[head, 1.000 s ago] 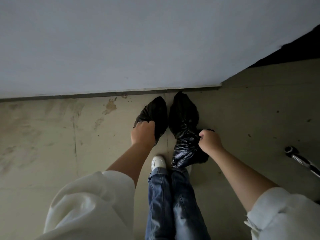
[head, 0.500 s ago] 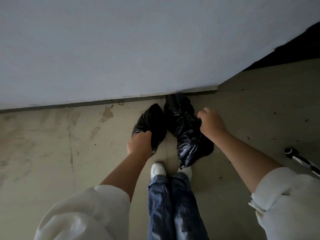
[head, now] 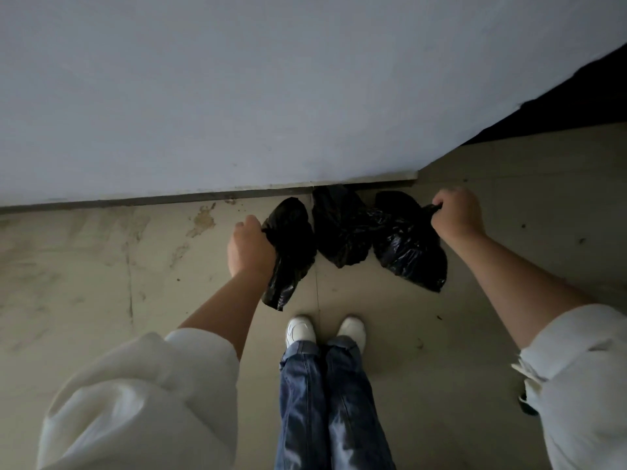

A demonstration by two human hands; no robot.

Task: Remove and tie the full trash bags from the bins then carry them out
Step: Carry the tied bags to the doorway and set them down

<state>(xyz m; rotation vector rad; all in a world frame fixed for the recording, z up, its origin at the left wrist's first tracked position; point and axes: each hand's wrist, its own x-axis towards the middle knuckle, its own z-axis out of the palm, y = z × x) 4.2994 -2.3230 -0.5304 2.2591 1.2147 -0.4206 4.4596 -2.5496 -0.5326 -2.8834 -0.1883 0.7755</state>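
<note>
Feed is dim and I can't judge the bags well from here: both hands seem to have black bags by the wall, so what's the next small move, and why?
Probably set both bags down by the wall. The left hand grips one black bag, the right hand another, and a third bag sits between them at the wall's foot, apparently ungripped.

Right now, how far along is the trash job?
Done, it seems: no bin is in view, so the bags look already out of the bins. In hand: the left hand grips the left bag and the right hand grips the right bag; a middle bag lies between them by the wall. Knots cannot be seen. Left: carrying them out.
</note>
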